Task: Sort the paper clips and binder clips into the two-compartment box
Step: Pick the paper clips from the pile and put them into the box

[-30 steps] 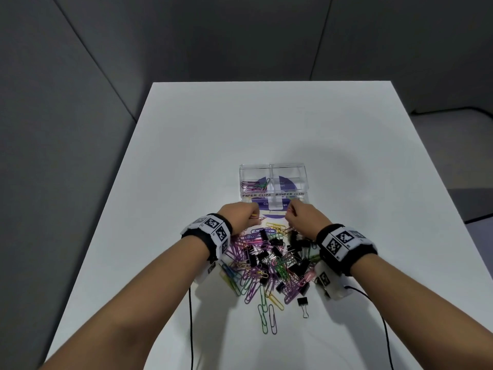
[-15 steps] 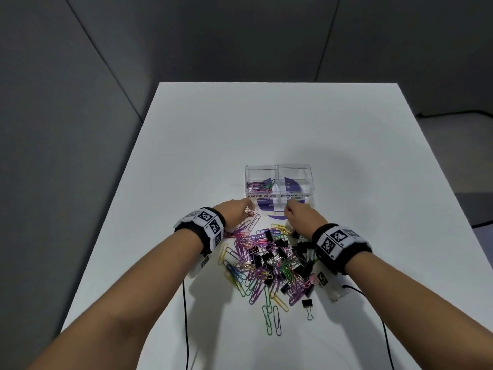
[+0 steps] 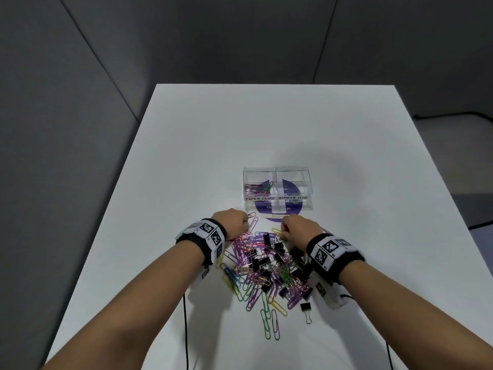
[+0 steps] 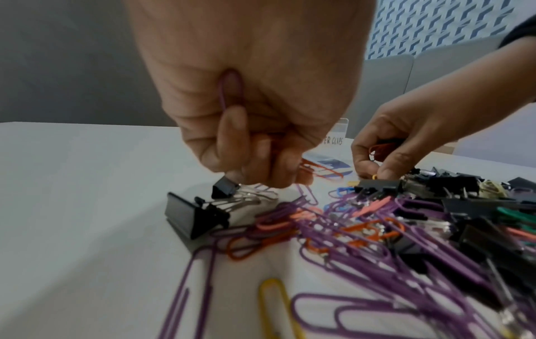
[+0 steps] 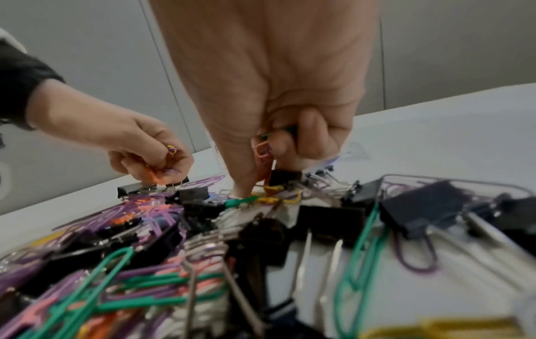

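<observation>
Forearms: bare, no sleeves | left wrist: black band (image 3: 202, 237) with white panels bearing black square-pattern markers | right wrist: matching black band (image 3: 334, 252), same markers | under each wrist: white housing (image 3: 329, 293) | thin black cables (image 3: 186, 329) trailing from the units

Two-compartment box (image 3: 277, 188) sits on the table (image 3: 186, 161), beyond the pile of clips (image 3: 266, 265). A few paper clips (image 3: 258, 188) lie in its left compartment. Left hand (image 3: 232, 220) at the pile's far-left edge, right hand (image 3: 300, 228) at its far-right edge, both just before the box. One binder clip (image 3: 306, 310) lies apart at the pile's near right.
</observation>
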Available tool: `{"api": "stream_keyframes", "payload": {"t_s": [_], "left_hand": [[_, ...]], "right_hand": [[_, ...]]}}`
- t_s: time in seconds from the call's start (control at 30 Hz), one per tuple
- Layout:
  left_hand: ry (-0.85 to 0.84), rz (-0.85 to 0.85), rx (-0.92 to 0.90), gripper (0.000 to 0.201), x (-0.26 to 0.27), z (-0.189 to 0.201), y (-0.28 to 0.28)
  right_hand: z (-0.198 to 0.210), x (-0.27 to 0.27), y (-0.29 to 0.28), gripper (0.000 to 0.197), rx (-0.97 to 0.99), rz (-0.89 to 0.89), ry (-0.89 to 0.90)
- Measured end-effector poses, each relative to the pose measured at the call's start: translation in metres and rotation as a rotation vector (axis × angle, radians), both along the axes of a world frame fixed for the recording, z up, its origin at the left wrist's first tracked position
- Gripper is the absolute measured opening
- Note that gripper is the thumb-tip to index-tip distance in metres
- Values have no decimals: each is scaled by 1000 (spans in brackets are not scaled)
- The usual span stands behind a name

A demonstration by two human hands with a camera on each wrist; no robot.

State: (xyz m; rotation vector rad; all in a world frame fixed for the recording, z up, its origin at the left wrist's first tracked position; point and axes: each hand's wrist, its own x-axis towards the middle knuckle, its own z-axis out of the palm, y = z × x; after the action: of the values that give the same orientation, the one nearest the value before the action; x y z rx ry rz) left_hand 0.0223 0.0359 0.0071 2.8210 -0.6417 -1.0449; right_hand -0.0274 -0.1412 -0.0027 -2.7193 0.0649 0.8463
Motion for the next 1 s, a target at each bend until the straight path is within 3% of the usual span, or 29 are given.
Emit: {"api": "stream_keyframes", "payload": {"t_s": [0.2, 0.47, 0.67, 0.8, 1.0], "left_hand": [[0, 30, -144, 32, 5, 14, 2], [-288, 34, -290, 42, 29, 31, 11], [-384, 42, -192, 50, 61, 37, 19], [-397, 0, -167, 50, 70, 31, 12], [-386, -175, -205, 47, 70, 19, -28]], "right_hand": [[18, 1, -8, 17, 94, 48, -99], [59, 65, 8, 15, 168, 3, -358], [48, 102, 26, 24, 162, -12, -234], [42, 93, 19, 34, 278, -52, -253], [42, 48, -11, 21, 337, -68, -401]]}}
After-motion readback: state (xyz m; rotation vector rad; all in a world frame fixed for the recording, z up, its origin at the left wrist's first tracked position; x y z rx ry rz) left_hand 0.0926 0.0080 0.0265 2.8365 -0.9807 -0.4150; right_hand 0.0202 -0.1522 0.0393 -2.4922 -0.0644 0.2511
